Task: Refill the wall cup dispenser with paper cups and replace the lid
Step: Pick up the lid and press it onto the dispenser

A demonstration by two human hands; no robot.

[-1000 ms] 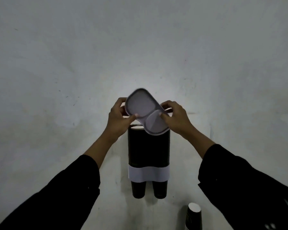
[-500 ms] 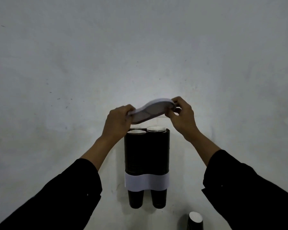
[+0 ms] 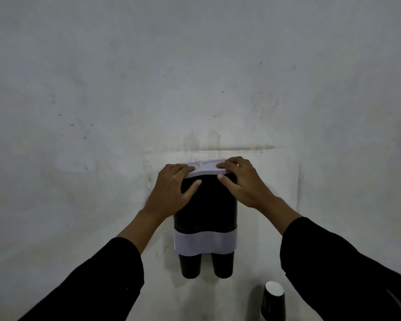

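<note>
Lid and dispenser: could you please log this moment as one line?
lid: on dispenser top | left hand, right hand: pressing lid ends | spare cup stack: lower right

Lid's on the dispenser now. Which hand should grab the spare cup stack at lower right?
Right. The right hand rests on the lid directly above the spare cup stack; the left hand would cross the dispenser.

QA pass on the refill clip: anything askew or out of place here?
Nothing is damaged or spilled. The lid sits on top of the dispenser under the left hand and right hand, tilted slightly toward its right end. A leftover cup stack stands loose at lower right.
</note>
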